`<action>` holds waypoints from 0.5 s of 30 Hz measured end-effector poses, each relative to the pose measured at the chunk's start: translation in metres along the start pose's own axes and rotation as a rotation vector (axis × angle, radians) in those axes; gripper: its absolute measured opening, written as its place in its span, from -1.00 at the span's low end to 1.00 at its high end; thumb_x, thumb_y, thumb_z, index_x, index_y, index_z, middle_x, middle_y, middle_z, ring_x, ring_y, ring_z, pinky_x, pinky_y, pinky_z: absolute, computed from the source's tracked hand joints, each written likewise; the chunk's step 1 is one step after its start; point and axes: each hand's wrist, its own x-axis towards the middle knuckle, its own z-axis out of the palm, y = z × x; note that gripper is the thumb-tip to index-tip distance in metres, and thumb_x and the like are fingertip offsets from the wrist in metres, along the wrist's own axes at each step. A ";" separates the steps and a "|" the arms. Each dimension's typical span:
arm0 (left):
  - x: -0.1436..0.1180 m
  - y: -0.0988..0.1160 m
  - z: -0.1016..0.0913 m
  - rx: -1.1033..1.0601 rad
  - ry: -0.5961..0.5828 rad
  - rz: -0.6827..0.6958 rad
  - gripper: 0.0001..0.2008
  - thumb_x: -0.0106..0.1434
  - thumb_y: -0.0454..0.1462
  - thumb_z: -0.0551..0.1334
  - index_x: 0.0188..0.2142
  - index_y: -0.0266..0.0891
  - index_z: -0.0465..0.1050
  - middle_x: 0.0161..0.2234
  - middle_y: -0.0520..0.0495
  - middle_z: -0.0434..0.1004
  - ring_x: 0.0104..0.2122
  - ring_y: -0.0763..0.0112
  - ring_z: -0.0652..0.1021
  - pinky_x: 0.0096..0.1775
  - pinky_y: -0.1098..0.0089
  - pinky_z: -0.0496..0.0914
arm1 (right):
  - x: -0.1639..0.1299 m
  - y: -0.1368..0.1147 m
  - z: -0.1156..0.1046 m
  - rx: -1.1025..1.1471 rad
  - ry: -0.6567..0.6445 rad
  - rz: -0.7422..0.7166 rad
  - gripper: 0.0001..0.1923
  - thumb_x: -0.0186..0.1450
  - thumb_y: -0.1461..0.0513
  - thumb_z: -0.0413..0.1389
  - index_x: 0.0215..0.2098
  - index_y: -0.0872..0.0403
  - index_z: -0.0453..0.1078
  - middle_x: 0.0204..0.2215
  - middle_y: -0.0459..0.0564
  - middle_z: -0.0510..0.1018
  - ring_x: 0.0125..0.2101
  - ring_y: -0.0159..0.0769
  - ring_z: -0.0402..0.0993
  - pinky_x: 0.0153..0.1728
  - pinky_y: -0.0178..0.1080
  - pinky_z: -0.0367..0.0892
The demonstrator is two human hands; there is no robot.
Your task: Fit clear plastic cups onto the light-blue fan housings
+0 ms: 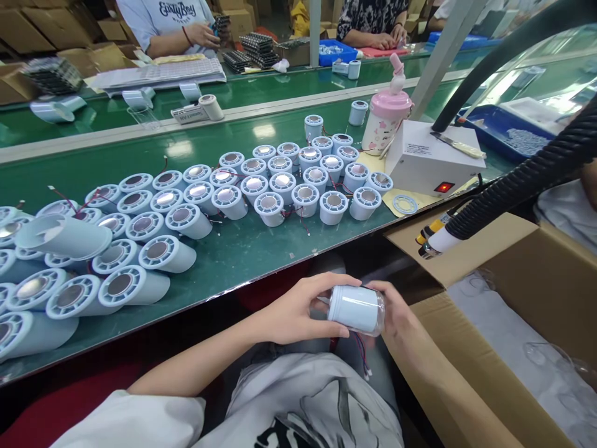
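Note:
Above my lap I hold a light blue plastic cylinder lying on its side, with a clear cover around its right end. My left hand grips the left end, thumb below and fingers above. At the other end, my right hand is closed around the clear cover, its fingers partly hidden behind. Thin red and dark wires with a small white plug hang beneath the cylinder. Many similar blue cylinders stand upright on the green bench, showing round metallic discs in their tops.
At right sits an open cardboard box with clear plastic pieces. Over it hangs a black ribbed hose. A white box with a red switch and a pink cup stand on the bench. Co-workers sit across the bench.

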 end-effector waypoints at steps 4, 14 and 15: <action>0.000 0.001 -0.001 -0.076 -0.006 -0.100 -0.40 0.14 -0.19 0.37 0.16 -0.16 0.27 -0.08 -0.12 0.44 -0.21 0.34 0.53 -0.20 0.35 0.49 | -0.003 -0.002 -0.008 -0.591 -0.017 -0.604 -0.32 0.26 0.15 0.25 0.25 -0.33 0.09 0.35 -0.05 0.05 0.27 -0.05 0.11 0.18 0.04 0.22; -0.001 -0.007 -0.006 -0.115 -0.097 0.037 -0.28 0.11 -0.28 0.40 0.24 -0.02 0.23 0.18 -0.20 0.30 0.13 0.12 0.41 0.06 0.18 0.42 | -0.007 -0.005 -0.006 0.012 -0.014 -0.045 -0.53 0.16 0.05 0.31 0.04 -0.13 0.46 -0.03 0.01 0.58 -0.08 -0.11 0.53 -0.08 -0.13 0.48; -0.001 -0.009 -0.006 -0.162 -0.106 0.010 -0.28 0.12 -0.29 0.39 0.25 -0.03 0.21 0.16 -0.19 0.33 0.09 0.14 0.45 0.06 0.18 0.42 | -0.006 -0.006 -0.007 0.012 -0.010 -0.021 -0.52 0.13 0.07 0.34 0.03 -0.13 0.48 -0.08 -0.01 0.61 -0.13 -0.14 0.55 -0.12 -0.17 0.50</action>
